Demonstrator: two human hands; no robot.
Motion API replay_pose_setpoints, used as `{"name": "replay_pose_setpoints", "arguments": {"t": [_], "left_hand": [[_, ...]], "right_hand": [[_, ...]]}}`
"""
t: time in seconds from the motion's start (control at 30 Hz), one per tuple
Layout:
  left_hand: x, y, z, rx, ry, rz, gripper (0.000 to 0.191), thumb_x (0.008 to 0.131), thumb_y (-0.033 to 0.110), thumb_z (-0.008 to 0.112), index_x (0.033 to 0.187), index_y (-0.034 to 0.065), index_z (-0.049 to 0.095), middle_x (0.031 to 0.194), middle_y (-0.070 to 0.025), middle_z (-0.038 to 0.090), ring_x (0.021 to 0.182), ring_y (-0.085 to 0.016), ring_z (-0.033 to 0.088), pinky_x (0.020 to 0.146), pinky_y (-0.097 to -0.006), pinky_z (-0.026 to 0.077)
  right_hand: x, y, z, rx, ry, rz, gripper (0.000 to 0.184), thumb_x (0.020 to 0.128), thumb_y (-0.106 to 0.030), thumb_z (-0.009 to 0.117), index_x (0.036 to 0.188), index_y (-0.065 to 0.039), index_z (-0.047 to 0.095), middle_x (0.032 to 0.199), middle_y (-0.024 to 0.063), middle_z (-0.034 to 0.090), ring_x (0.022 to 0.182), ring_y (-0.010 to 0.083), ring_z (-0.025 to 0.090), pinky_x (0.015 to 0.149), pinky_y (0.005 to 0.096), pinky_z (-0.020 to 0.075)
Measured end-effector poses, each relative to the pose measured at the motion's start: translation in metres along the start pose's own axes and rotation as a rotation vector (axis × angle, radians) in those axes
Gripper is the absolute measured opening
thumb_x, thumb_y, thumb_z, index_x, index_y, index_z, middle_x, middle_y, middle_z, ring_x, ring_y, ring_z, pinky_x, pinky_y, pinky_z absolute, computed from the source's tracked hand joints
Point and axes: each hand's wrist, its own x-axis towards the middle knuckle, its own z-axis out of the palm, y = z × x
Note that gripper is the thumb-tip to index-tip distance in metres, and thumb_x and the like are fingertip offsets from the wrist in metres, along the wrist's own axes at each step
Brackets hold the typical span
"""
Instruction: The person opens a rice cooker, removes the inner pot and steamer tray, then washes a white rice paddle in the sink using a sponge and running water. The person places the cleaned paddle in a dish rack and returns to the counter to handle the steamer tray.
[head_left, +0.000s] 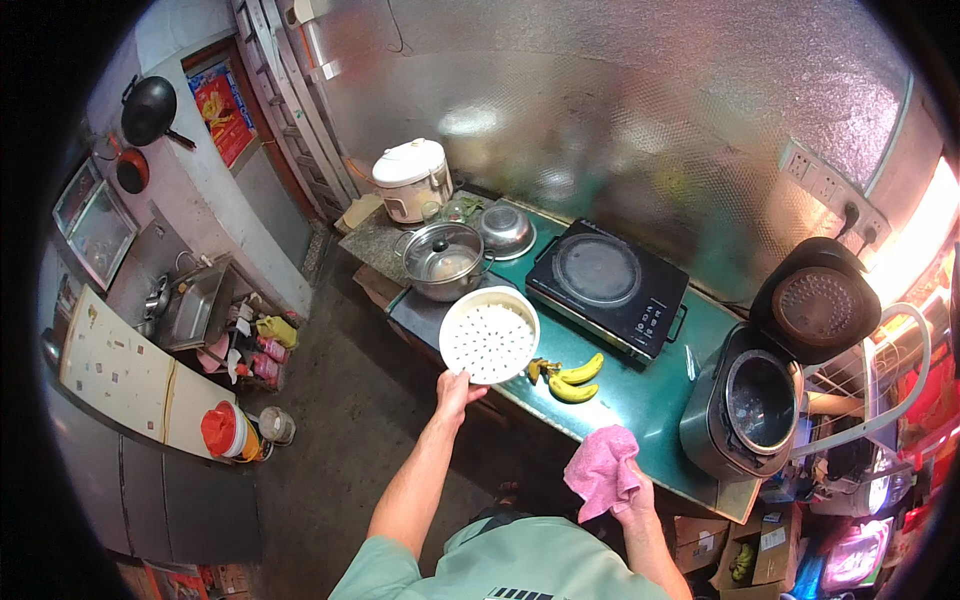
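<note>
My left hand grips the near rim of a white plastic colander, its slotted base facing up into view. The colander is over the front left of the green counter, just before a lidded steel pot. A pink cloth hangs bunched from my right hand, beside the counter's front edge. Two yellow bananas joined at a dark stem lie on the counter between the colander and the cloth.
Behind the bananas sits a black electric cooktop. An upturned steel bowl and a white rice cooker stand at the back left. To the right, a dark rice cooker has its lid raised. Across the floor is a steel sink.
</note>
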Motion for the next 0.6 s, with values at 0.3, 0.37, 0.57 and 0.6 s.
{"name": "replay_pose_setpoints", "arguments": {"t": [0.3, 0.37, 0.57, 0.6], "left_hand": [[0.099, -0.002, 0.033, -0.067, 0.079, -0.012, 0.033, 0.094, 0.008, 0.045, 0.120, -0.0099, 0.055, 0.111, -0.0204, 0.065, 0.087, -0.029, 0.070, 0.063, -0.0366, 0.062], [0.110, -0.009, 0.032, -0.013, 0.100, -0.047, 0.032, 0.097, 0.012, 0.047, 0.120, -0.0075, 0.054, 0.110, -0.0193, 0.065, 0.088, -0.029, 0.070, 0.063, -0.0375, 0.062], [0.116, -0.024, 0.026, -0.015, 0.109, -0.057, 0.038, 0.098, 0.029, 0.050, 0.115, -0.0039, 0.054, 0.104, -0.0135, 0.062, 0.077, -0.028, 0.069, 0.061, -0.0338, 0.060], [0.114, -0.025, 0.024, -0.051, 0.079, -0.052, 0.038, 0.098, 0.030, 0.051, 0.115, -0.0027, 0.054, 0.102, -0.0120, 0.060, 0.078, -0.028, 0.069, 0.062, -0.0332, 0.059]], "right_hand": [[-0.022, 0.000, -0.007, -0.043, 0.051, -0.077, 0.044, 0.096, -0.022, 0.057, 0.136, -0.006, 0.050, 0.125, 0.0093, 0.062, 0.115, 0.0274, 0.060, 0.101, 0.0435, 0.0471], [-0.028, -0.002, -0.011, -0.037, 0.117, -0.064, 0.046, 0.095, -0.024, 0.058, 0.137, -0.006, 0.049, 0.126, 0.0090, 0.062, 0.113, 0.0265, 0.062, 0.099, 0.0431, 0.0483], [-0.045, -0.001, -0.019, 0.096, 0.029, -0.140, 0.047, 0.096, -0.023, 0.057, 0.140, -0.009, 0.048, 0.126, 0.0075, 0.061, 0.115, 0.0245, 0.060, 0.099, 0.0414, 0.0484], [-0.046, -0.001, -0.020, 0.130, 0.087, -0.125, 0.046, 0.096, -0.023, 0.057, 0.139, -0.009, 0.048, 0.126, 0.0076, 0.061, 0.114, 0.0246, 0.061, 0.099, 0.0416, 0.0486]]}}
